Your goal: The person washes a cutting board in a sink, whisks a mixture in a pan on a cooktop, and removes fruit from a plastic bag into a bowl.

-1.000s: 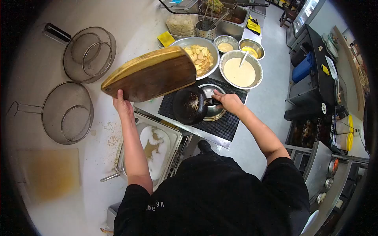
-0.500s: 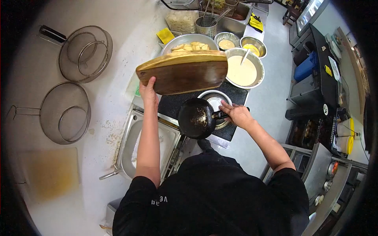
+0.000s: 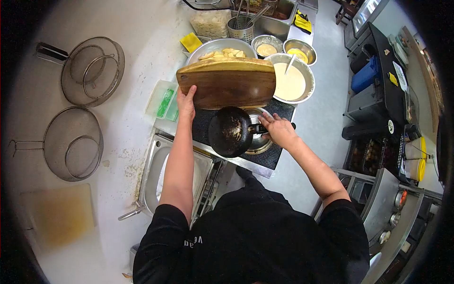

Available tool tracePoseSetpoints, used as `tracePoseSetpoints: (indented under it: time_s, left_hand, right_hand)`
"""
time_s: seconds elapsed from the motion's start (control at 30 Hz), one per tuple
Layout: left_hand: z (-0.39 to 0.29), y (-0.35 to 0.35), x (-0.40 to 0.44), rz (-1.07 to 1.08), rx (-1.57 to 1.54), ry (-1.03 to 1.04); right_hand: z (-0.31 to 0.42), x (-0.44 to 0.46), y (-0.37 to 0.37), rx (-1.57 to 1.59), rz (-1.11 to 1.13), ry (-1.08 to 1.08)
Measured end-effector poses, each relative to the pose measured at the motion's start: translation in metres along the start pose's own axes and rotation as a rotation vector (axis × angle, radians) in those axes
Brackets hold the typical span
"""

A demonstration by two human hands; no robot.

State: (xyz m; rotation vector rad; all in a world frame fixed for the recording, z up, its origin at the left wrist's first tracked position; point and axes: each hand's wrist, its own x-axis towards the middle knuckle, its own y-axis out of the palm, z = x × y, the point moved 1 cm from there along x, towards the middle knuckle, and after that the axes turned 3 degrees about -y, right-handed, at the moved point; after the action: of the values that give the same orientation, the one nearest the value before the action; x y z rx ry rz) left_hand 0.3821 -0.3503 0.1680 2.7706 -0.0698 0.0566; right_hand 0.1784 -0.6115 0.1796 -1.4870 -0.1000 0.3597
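My left hand (image 3: 186, 102) grips the left end of a wooden cutting board (image 3: 227, 85), thumb on its near face. The board is tilted up on edge above the counter. Nearer my body, my right hand (image 3: 279, 130) is closed around the black handle of a small frying pan (image 3: 230, 132), whose dark, worn face shows. Part of the handle is hidden under the fingers. Behind the pan and that hand lies a round steel bowl (image 3: 257, 146) on a black ridged mat (image 3: 283, 110); whether my fingertips touch the bowl I cannot tell.
Beyond the board stand a bowl of sliced potatoes (image 3: 205, 56), a large bowl of pale batter (image 3: 289, 84) and two smaller bowls. A sink (image 3: 153, 184) is at lower left. A clear box with a green item (image 3: 165, 102) sits left. Strainers (image 3: 73, 144) hang on the wall.
The cutting board and my left hand have shifted a little right, uncovering the clear box. The frying pan and right hand have moved slightly up and left. The camera view has shifted a bit.
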Motion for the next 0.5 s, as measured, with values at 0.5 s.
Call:
tracePoseSetpoints:
  time_s: [0.5]
  left_hand:
    - [0.001, 0.003, 0.013, 0.034, 0.080, -0.006]
  right_hand:
    - [0.000, 0.006, 0.008, 0.041, -0.002, 0.016]
